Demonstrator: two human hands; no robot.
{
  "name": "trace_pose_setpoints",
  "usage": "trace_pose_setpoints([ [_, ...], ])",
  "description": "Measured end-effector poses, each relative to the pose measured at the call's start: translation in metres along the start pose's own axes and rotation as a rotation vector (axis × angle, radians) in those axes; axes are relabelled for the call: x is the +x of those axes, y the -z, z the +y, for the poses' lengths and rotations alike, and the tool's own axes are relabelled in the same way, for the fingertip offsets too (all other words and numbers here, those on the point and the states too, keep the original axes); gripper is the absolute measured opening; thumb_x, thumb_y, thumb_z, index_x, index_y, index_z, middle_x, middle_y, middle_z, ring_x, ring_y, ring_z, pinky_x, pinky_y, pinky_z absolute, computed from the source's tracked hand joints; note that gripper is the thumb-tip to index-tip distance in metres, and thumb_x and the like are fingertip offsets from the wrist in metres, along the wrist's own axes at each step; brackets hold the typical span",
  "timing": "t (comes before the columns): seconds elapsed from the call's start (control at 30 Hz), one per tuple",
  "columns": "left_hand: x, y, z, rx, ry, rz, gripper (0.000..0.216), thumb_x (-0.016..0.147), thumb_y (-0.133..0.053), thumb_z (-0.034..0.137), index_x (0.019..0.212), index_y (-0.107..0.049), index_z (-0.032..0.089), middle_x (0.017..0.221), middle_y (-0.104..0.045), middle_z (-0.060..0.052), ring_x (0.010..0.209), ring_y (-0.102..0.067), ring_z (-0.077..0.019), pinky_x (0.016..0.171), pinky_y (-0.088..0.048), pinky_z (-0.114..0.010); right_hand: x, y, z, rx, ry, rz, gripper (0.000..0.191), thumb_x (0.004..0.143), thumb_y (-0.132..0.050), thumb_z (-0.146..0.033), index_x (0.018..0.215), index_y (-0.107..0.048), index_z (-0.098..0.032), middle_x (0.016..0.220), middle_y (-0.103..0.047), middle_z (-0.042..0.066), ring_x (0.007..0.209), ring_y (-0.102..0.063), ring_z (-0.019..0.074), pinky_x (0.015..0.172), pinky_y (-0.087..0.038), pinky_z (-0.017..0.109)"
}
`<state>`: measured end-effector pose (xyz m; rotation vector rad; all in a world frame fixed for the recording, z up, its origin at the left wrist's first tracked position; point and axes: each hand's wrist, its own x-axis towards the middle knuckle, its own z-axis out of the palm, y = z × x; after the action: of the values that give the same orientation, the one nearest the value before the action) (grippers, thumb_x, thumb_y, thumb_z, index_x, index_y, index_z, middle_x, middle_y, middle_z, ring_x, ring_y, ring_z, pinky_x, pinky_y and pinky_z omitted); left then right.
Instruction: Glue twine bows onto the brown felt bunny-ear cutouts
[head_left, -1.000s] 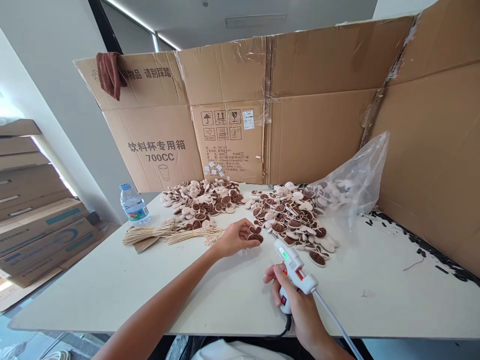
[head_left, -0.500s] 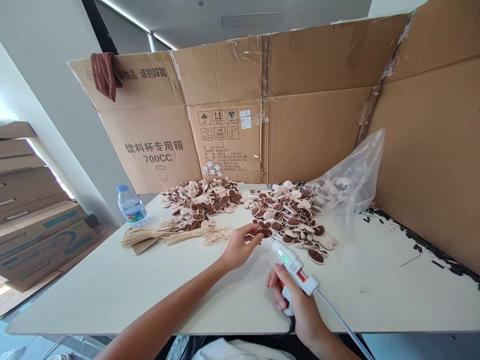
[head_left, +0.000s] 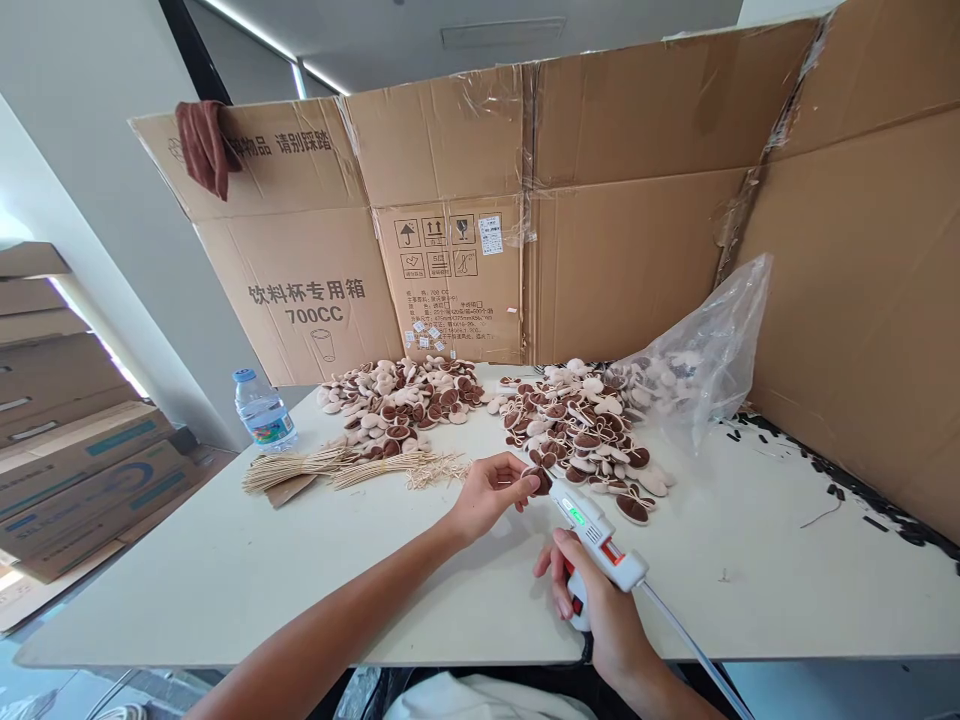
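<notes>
My left hand [head_left: 495,492] pinches a small brown felt piece [head_left: 538,480] between thumb and fingers, just above the table. Wrapped round the handle of a white hot glue gun [head_left: 596,535] is my right hand [head_left: 592,595]. The gun's nozzle points up and left, close to the felt piece; whether they touch I cannot tell. A green light glows on its body, and a glue stick [head_left: 694,640] trails from its rear. Behind the nozzle lies a heap of brown and cream felt pieces [head_left: 592,425], several with pale cord loops.
A second felt heap [head_left: 405,400] lies back left, near bundled pale cords [head_left: 337,468] and a water bottle [head_left: 264,412]. A clear plastic bag [head_left: 705,360] with felt pieces stands right. Cardboard walls [head_left: 622,270] close off the back and right; black scraps [head_left: 862,500] line the right edge.
My left hand has drawn the brown felt piece slightly right and down, away from the heap and nearer the nozzle. The glue gun has shifted slightly right and down.
</notes>
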<state>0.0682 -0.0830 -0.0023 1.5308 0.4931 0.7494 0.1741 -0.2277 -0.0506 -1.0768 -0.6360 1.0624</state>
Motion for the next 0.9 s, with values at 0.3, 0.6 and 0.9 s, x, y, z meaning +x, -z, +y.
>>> trace_pose_setpoints([
  [0.3,0.0003,0.0024,0.0028,-0.002,-0.018,-0.011,0.038,0.079,-0.082,0.046,0.085,-0.066,0.012,0.079,-0.072,-0.008,0.062,-0.058,-0.0114,0.060,-0.050,-0.026,-0.0009,-0.0005,-0.0019,-0.018,-0.019,-0.004,0.046,0.092,-0.060,-0.044,0.053,-0.051,-0.020,0.054,-0.061,0.001,0.042,-0.042,0.0091,0.047,-0.032,0.025],
  [0.6,0.0002,0.0022,0.0029,0.011,-0.028,-0.012,0.037,0.081,-0.080,0.046,0.084,-0.065,0.012,0.080,-0.072,-0.009,0.061,-0.057,-0.0109,0.061,-0.049,-0.026,0.0010,0.0015,0.0018,0.015,-0.011,-0.028,0.048,0.092,-0.061,-0.045,0.052,-0.049,-0.020,0.056,-0.061,0.000,0.038,-0.041,0.0080,0.045,-0.031,0.025],
  [0.9,0.0012,0.0035,0.0022,0.019,-0.025,-0.012,0.039,0.079,-0.080,0.049,0.083,-0.065,0.013,0.079,-0.071,-0.008,0.062,-0.058,-0.0121,0.061,-0.049,-0.027,0.0014,0.0014,0.0023,0.039,-0.027,-0.036,0.049,0.092,-0.061,-0.044,0.052,-0.047,-0.020,0.061,-0.063,0.001,0.038,-0.040,0.0070,0.045,-0.030,0.026],
])
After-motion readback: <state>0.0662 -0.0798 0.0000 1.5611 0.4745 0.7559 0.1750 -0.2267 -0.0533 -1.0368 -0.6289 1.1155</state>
